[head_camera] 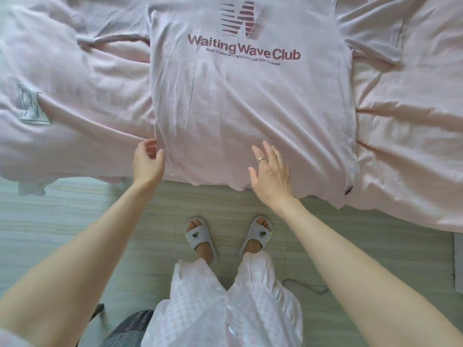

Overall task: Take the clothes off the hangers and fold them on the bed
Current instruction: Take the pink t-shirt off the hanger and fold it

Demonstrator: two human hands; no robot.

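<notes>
At the far left of the frame a small grey-white label (33, 106) lies on the rumpled pink bed cover (75, 78). Your left hand (147, 162) pinches the lower left edge of the T-shirt (250, 103), thumb and fingers curled onto the cloth. The T-shirt lies flat, front up, in the middle of the bed, pale pink and creased, with dark red lettering "Waiting Wave Club" under a striped W logo; its hem hangs slightly over the bed edge above the floor (75, 216). Your right hand (271, 171), with a ring, is spread wide, fingers straight, over the hem at centre right.
</notes>
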